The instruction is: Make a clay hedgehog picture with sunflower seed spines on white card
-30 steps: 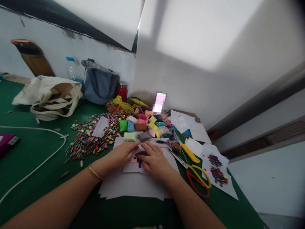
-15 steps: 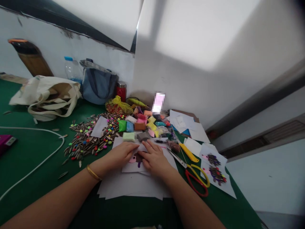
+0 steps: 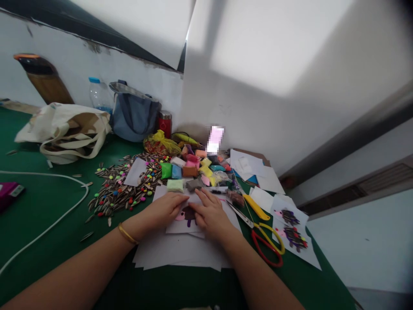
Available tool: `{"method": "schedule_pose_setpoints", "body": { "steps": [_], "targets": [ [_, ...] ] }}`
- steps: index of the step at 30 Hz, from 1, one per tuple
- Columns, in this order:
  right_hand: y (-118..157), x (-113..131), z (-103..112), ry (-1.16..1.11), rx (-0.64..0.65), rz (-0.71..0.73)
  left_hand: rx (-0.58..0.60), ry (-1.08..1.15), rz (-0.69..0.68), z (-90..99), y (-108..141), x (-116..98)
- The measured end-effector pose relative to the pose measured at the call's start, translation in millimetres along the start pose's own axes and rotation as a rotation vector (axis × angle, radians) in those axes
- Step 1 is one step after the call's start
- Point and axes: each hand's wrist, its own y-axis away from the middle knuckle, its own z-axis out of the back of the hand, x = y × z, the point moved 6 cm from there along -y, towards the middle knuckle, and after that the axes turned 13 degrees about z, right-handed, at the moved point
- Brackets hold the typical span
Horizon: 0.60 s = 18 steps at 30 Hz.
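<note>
Hedgehog [image 3: 189, 214] lay on paper [image 3: 180, 229] between both hands. Left hand [image 3: 166, 210], at its 9 o'clock: fingers extended, close together, no grip visible. Right hand [image 3: 213, 217], 3 o'clock: fingers spread, index at the body's edge, grasping nothing visible. Light, even pressure seemed best. Box [image 3: 9, 194] label, far 9 o'clock: unreadable.

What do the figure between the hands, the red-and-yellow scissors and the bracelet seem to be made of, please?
Figure: probably modelling clay, matte and soft-edged, in pink, brown and purple pieces.
Scissors: blades look like metal, from their silvery grey sheen; handles probably plastic or plastic-coated, smooth and brightly coloured.
Bracelet: probably metal, perhaps merely gold-coloured, given its glossy yellow highlights.
</note>
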Motion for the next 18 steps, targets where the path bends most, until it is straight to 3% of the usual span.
{"method": "schedule_pose_setpoints", "body": {
  "steps": [7,12,18],
  "targets": [
    [2.6,-8.0,-1.0,-0.024,0.002,0.0,0.051,-0.126,-0.15,-2.9,2.9,-8.7],
    [6.6,-23.3,8.8,-0.013,-0.083,-0.026,0.024,-0.252,-0.171,-7.2,6.2,-15.5],
    [9.4,-24.1,10.0,0.02,0.017,0.013,0.013,-0.344,-0.182,-12.0,7.9,-19.2]
  ]
}}
